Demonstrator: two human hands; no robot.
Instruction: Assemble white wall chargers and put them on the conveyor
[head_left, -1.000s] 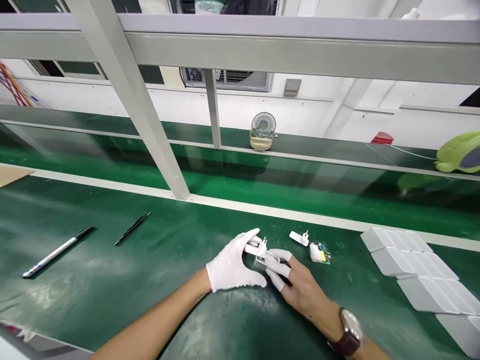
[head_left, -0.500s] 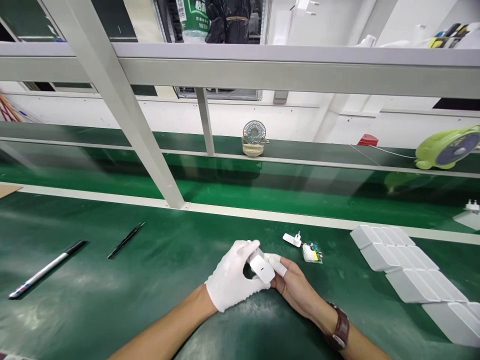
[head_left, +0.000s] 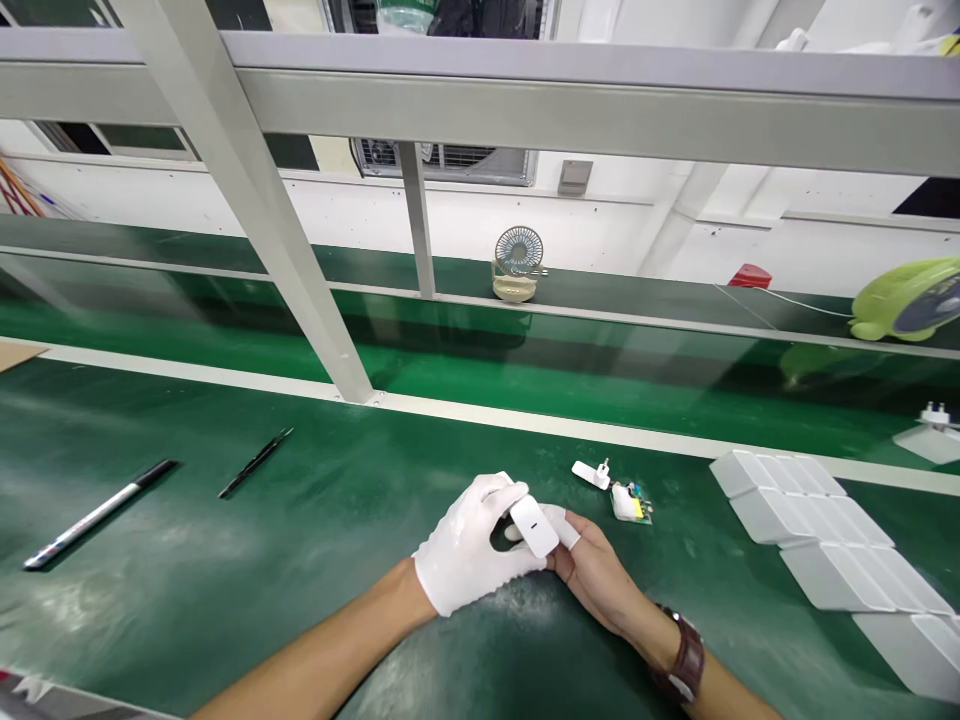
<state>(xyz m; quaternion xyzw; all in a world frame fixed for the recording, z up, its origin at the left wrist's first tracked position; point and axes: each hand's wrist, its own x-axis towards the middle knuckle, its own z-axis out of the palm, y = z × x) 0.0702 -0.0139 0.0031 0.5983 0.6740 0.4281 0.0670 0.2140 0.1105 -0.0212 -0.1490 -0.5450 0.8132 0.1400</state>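
The left hand [head_left: 469,545], in a white glove, is curling around a small white charger [head_left: 533,525], its thumb and fingers closing on the near and far sides; the right hand [head_left: 592,570], bare but for white cots on the fingertips [head_left: 568,535], is pressing against the charger from the right, so both hands are clamping it together just above the green bench [head_left: 225,560]; the charger is sitting tilted between them, one flat face with a small slot turned up toward the camera. A watch [head_left: 684,665] is showing on the right wrist. Just beyond the hands, a white plug piece [head_left: 591,473] and a small circuit board [head_left: 631,502] are lying side by side on the bench, apart from each other; to the right, rows of white shells [head_left: 817,540] are lying packed together; to the left, a pen [head_left: 97,513] and black tweezers [head_left: 255,462] are lying well apart from the hands. A small fan [head_left: 517,262] is standing on the far shelf.
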